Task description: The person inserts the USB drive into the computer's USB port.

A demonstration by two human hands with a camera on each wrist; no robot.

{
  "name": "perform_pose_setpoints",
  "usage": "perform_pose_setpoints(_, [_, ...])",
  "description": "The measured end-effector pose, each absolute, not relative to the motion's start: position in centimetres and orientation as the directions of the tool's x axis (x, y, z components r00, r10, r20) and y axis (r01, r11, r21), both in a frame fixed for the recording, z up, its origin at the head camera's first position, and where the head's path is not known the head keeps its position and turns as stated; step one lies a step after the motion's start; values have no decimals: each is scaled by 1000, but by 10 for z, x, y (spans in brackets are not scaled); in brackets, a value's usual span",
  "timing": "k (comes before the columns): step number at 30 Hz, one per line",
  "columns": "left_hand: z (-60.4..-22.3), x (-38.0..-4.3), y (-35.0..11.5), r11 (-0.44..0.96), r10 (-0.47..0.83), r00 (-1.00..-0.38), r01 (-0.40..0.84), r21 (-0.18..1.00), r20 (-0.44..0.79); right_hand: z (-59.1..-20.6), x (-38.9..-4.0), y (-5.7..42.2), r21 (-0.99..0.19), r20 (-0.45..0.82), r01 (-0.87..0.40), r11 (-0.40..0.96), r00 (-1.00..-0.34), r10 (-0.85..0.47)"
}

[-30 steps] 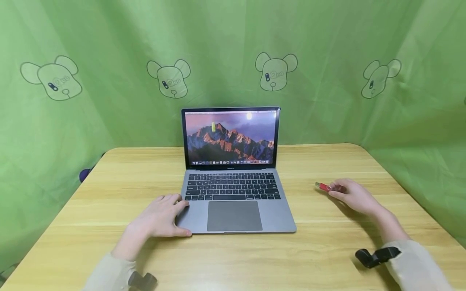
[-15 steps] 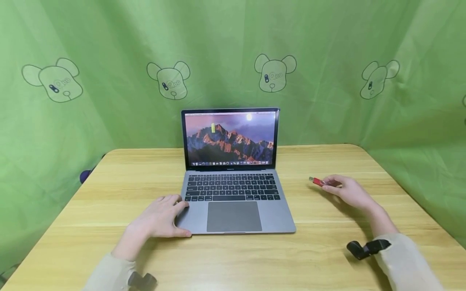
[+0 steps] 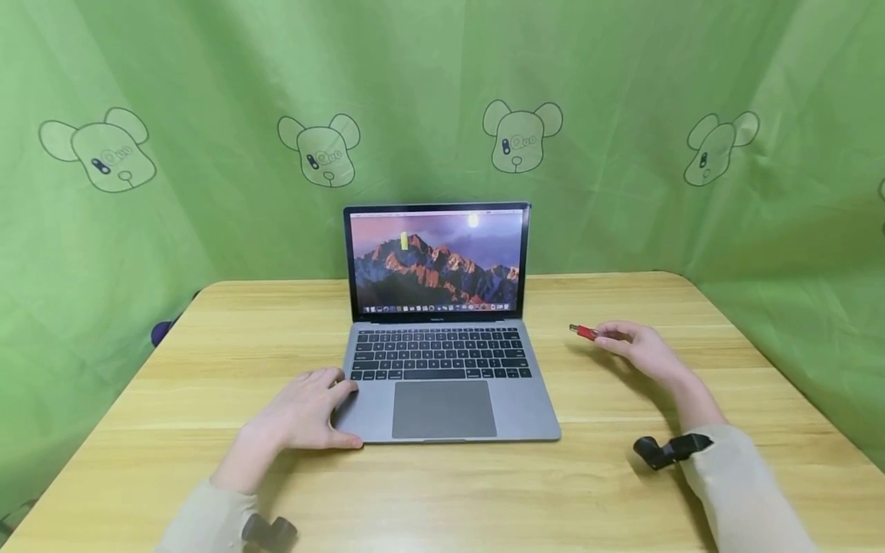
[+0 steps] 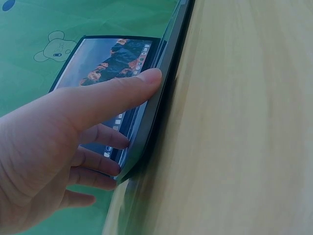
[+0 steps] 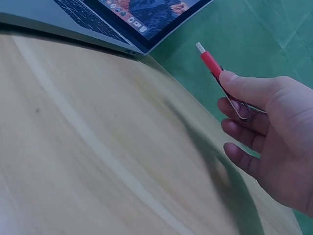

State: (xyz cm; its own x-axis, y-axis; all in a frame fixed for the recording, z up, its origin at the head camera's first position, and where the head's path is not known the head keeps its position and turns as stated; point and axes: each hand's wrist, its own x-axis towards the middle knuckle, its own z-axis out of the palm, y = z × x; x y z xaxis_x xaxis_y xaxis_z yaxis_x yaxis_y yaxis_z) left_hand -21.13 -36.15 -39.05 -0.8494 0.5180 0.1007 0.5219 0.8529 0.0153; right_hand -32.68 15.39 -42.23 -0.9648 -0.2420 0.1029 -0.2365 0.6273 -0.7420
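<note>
An open silver laptop [image 3: 373, 411] with a lit mountain wallpaper stands in the middle of the table. At its front left corner lies my left hand [image 3: 304, 411]; the thumb touches the front edge [image 4: 155, 98] and the other fingers, only slightly bent, reach to the left side. My right hand [image 3: 639, 349] pinches a red USB stick [image 3: 584, 332] above the table, to the right of the laptop. In the right wrist view the metal plug of the USB stick [image 5: 210, 63] points away from the hand, with a metal swivel clip between the fingers.
The wooden table [image 3: 442, 499] has rounded far corners. Behind and on both sides hangs a green curtain [image 3: 429, 92] with printed bear heads. Small ports [image 5: 131, 52] show on the laptop's right side near the hinge. Dark wrist devices [image 3: 671, 452] sit at the sleeves.
My right hand has moved left and away from me with the USB stick, closer to the laptop. The left hand and the laptop have stayed in place.
</note>
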Motion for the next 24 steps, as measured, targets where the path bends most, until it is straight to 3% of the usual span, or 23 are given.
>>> perform_pose_setpoints(14, [-390, -212, -361, 852, 520, -849, 523, 4, 97, -434, -343, 122, -810, 92, -237, 537, -955, -282])
perform_pose_setpoints(24, [-391, -213, -361, 841, 540, -834, 542, -16, 114, -440, -343, 111, -775, 127, -272, 570, -951, -281])
